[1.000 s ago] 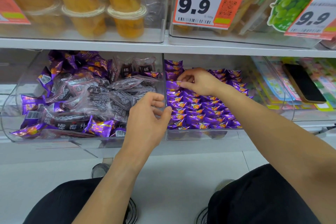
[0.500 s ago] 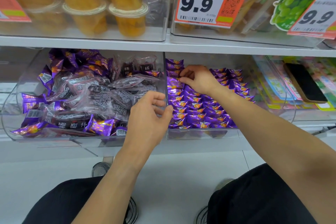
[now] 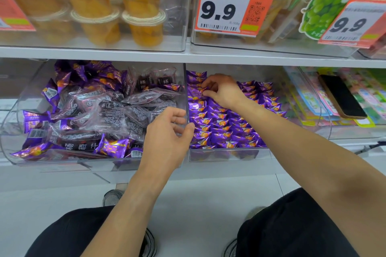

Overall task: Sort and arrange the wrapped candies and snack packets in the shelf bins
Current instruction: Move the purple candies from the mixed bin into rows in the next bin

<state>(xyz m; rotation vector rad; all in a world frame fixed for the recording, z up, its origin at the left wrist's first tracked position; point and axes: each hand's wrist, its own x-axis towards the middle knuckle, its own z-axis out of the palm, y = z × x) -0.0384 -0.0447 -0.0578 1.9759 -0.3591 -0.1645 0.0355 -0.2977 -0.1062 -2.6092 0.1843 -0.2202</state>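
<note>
Two clear shelf bins are sitting side by side on the lower shelf. The left bin [image 3: 12, 142] is holding a loose heap of dark translucent snack packets [image 3: 117, 110] mixed with purple wrapped candies [image 3: 112, 148]; they are overlapping too much to count. The right bin [image 3: 229, 155] is holding only purple candies [image 3: 225, 129], lying in tidy overlapping rows, again too many and too closely packed for a sure count.

The person's right hand [image 3: 221, 92] is reaching into the right bin toward its 11 o'clock corner, fingers curled down and pinching among the candies at the top of the leftmost row; exactly how many wrappers it is holding cannot be told. The left hand [image 3: 169, 131] is hovering at the divider between the two bins, at about 7 o'clock from the right hand, fingers loosely curved with thumb and forefinger set narrowly apart around the clear wall's edge, holding no candy.

At 3 o'clock from the right bin, one dark phone [image 3: 342, 96] is lying on colourful packets. On the shelf above, at 12 o'clock, orange fruit cups [image 3: 144, 27] are standing stacked in a clear bin, about six showing clearly, and two complete price tags reading 9.9 [image 3: 229, 6] are hanging there, with part of a third at the left edge.
</note>
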